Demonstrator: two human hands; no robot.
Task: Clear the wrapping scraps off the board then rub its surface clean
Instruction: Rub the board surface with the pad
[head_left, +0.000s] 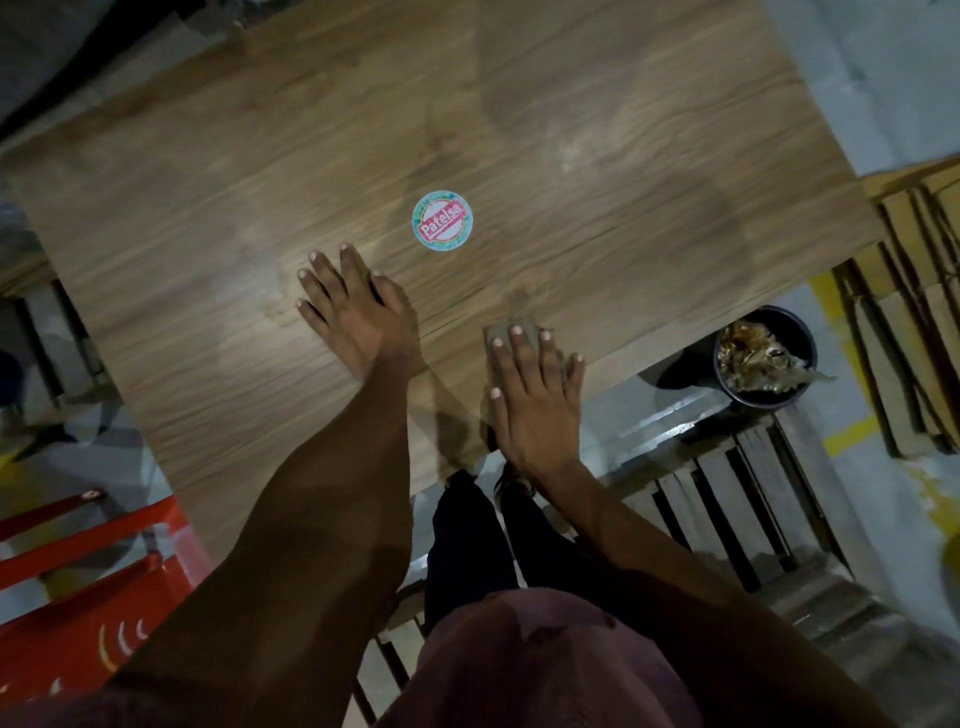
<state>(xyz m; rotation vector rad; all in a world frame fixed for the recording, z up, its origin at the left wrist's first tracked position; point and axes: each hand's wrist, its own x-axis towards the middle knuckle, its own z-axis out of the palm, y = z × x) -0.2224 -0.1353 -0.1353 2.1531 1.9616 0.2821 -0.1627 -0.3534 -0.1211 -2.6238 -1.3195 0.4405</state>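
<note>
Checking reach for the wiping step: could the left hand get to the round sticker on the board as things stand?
Probably yes. The left hand lies flat on the board, with the sticker just beyond its fingertips and only bare wood between. The right hand presses a cloth off to the side, out of the way.

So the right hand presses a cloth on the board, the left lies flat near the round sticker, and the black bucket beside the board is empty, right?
Not quite. The head view shows the black bucket holding crumpled scraps, not empty. The rest holds: the right hand presses a cloth on the board, and the left hand lies flat near the round sticker.
</note>
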